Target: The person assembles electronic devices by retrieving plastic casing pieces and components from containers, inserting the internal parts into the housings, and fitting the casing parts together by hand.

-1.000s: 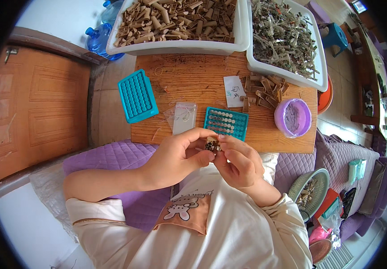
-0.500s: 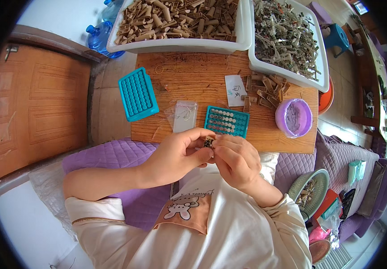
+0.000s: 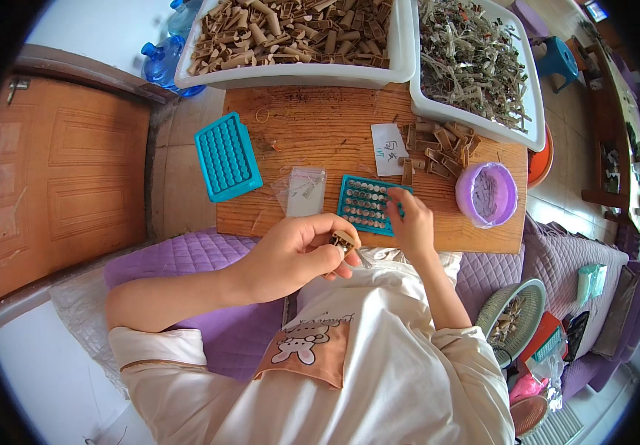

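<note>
In my left hand (image 3: 294, 248), held between thumb and fingers, is a small brown plastic housing (image 3: 343, 239) with dark and metallic parts inside. My right hand (image 3: 416, 228) reaches over the right side of a teal tray (image 3: 343, 194), its thumb and forefinger closed toward each other at the pockets. Whatever is between those fingertips is too small to make out. Rows of small round silvery discs (image 3: 368, 202) sit in the tray's pockets. A flat clear plastic case (image 3: 306, 194) lies left of the tray, above my left hand.
Another teal tray (image 3: 227, 157) lies at the table's left. Brown housings (image 3: 442, 152), a white paper card (image 3: 388, 148) and a purple tub (image 3: 503, 194) are to the right. Along the far edge stand white bins of brown parts (image 3: 297, 74) and clear strips (image 3: 531, 119).
My right hand has left the housing and moved up and right to the teal tray. My left hand keeps hold of the housing, which now shows more fully.
</note>
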Demonstrator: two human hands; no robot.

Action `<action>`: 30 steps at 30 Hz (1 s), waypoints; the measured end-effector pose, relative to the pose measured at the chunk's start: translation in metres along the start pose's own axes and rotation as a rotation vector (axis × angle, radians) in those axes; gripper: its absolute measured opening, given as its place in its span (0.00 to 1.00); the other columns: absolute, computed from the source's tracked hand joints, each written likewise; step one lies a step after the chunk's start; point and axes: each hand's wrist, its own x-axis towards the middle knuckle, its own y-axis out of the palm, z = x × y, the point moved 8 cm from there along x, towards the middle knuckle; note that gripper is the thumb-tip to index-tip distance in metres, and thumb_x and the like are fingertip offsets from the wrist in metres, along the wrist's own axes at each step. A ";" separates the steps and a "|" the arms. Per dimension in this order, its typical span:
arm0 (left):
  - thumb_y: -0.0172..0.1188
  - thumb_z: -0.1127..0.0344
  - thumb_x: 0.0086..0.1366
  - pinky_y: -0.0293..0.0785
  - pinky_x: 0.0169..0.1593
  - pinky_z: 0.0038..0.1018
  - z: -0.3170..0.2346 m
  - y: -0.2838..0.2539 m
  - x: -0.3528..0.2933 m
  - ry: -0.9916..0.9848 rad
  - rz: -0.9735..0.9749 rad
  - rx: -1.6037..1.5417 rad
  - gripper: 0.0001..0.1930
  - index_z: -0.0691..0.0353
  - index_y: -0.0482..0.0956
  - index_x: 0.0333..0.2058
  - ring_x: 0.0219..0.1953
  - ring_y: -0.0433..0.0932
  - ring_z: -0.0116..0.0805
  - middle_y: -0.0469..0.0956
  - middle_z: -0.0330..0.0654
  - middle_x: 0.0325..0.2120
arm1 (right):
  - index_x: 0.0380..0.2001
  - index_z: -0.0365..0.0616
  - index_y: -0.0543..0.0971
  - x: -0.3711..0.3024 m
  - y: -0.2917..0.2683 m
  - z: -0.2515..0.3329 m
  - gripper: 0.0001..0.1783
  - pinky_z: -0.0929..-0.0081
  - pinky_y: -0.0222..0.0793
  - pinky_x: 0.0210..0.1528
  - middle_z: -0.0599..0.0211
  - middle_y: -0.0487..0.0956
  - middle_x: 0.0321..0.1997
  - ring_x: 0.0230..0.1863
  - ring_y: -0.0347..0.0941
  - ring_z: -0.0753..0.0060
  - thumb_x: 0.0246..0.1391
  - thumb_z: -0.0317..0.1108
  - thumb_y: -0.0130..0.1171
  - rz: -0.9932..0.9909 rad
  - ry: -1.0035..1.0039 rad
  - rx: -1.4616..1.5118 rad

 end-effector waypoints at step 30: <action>0.45 0.71 0.60 0.69 0.40 0.21 -0.009 0.005 -0.006 0.165 -0.072 0.064 0.13 0.67 0.64 0.44 0.36 0.72 0.26 0.71 0.41 0.36 | 0.27 0.38 0.70 -0.018 -0.069 0.141 0.12 0.76 0.69 0.31 0.62 0.73 0.27 0.28 0.72 0.65 0.36 0.16 0.55 -0.350 -0.344 0.494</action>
